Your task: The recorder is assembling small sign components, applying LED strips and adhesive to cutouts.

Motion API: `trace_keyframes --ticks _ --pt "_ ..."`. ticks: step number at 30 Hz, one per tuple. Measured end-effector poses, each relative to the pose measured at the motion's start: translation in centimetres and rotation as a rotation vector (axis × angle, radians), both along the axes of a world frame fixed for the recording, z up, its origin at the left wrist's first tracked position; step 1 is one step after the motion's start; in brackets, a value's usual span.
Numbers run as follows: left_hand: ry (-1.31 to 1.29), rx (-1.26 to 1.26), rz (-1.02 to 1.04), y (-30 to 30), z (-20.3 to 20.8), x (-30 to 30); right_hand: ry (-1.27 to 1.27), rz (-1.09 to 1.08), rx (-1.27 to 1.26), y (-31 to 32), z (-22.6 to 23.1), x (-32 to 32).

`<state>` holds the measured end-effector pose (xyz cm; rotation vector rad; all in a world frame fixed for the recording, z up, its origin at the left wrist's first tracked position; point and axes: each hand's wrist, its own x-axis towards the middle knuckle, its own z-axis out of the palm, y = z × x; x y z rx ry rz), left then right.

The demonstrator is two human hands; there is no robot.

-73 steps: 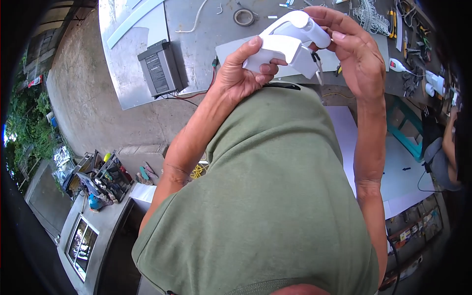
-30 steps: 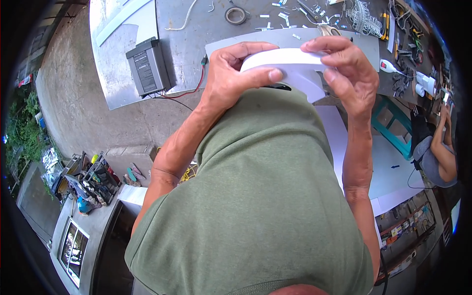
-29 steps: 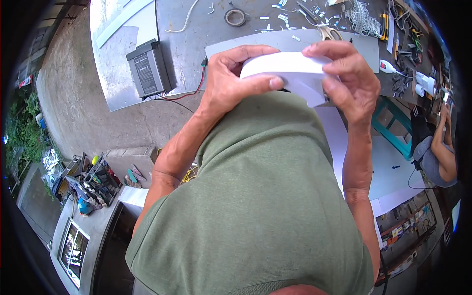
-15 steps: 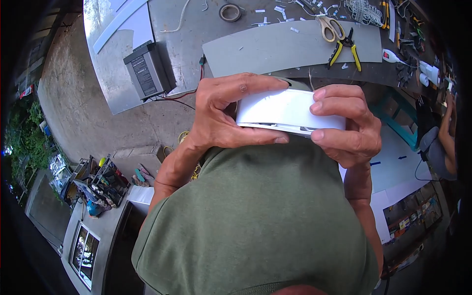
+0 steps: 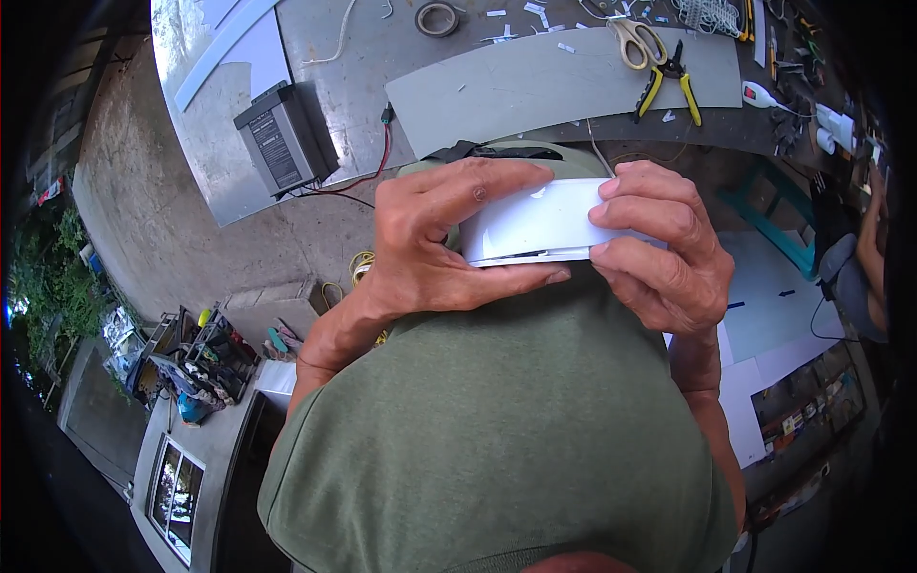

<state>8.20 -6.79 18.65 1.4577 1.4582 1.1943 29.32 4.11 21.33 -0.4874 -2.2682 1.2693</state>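
Note:
A white curved piece, like a shallow channel-letter shell, is held close to my body between both hands. My left hand clamps its left end, index finger along the far edge and thumb under the near one. From the right, my right hand grips the other end with fingertips on the white face and near edge. A narrow dark gap runs along the near edge, between the face and a thin white rim. What lies inside the piece is hidden. A thin pale wire rises beyond its far side.
On the metal table lie a grey power supply box, a tape roll, a grey sheet, scissors and yellow-handled wire strippers. A teal stool stands right, near another person's arm.
The white piece has tilted slightly in my hands, its right near edge now higher. My right fingers have shifted a little leftward on it, and the near gap looks narrower.

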Motion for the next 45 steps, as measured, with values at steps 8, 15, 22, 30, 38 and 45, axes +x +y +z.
trace_keyframes --ticks 8,15,22,30,38,45 --pt "-0.02 -0.048 -0.002 -0.2 0.2 0.1 -0.013 0.018 0.042 0.0 -0.1 0.0" --pt "-0.047 -0.049 0.009 -0.7 -0.5 0.4 -0.093 0.065 0.119 0.0 0.0 -0.2" --pt "-0.113 -0.117 0.017 -0.3 -0.2 0.4 -0.004 0.022 0.034 0.0 -0.6 -0.2" --pt "-0.224 -0.208 0.082 -0.2 0.0 1.0 -0.044 0.021 -0.191 2.1 -0.4 0.4" --pt "-0.277 -0.091 0.012 0.4 -1.2 -0.2 -0.841 -0.585 0.301 10.8 -18.7 7.4" --pt "-0.157 0.027 -0.061 1.3 -1.4 -2.6 -0.58 -0.429 0.507 13.0 -23.3 3.1"
